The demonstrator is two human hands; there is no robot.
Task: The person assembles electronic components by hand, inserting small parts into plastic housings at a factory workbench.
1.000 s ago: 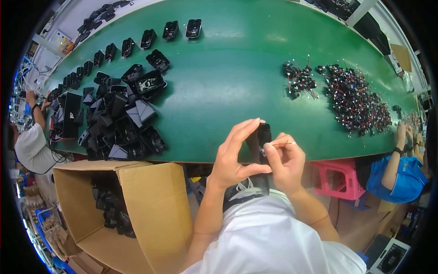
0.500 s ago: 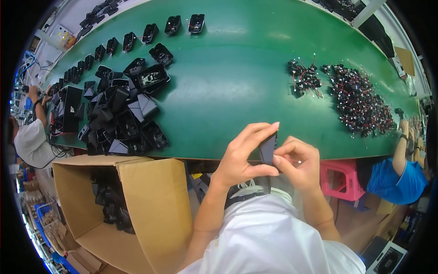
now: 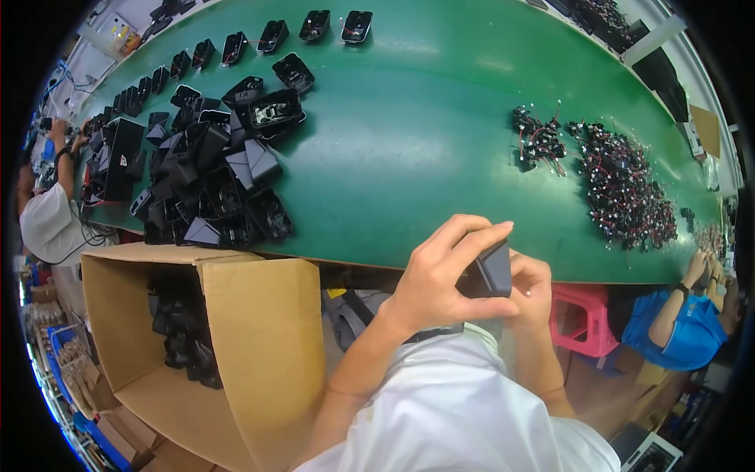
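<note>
My left hand [image 3: 448,275] grips a dark grey plastic housing [image 3: 495,269] between its thumb and fingers, just in front of the table's near edge. The housing is tilted, with its smooth outer faces toward me. My right hand [image 3: 533,289] is closed close against the housing's right side, partly hidden behind it. A tiny white tip, like a connector, shows between the right fingers; the rest of that small wired part is hidden.
A green table [image 3: 409,157] bears a heap of black housings [image 3: 212,169], a row of housings [image 3: 274,35] and piles of wired parts [image 3: 625,185]. An open cardboard box [image 3: 267,354] stands at lower left, a pink stool [image 3: 583,318] at right. Co-workers sit at both sides.
Both hands have shifted slightly right in the view with the housing, which has turned to show a broader face. The wire and white connector at my right fingers are now mostly hidden.
</note>
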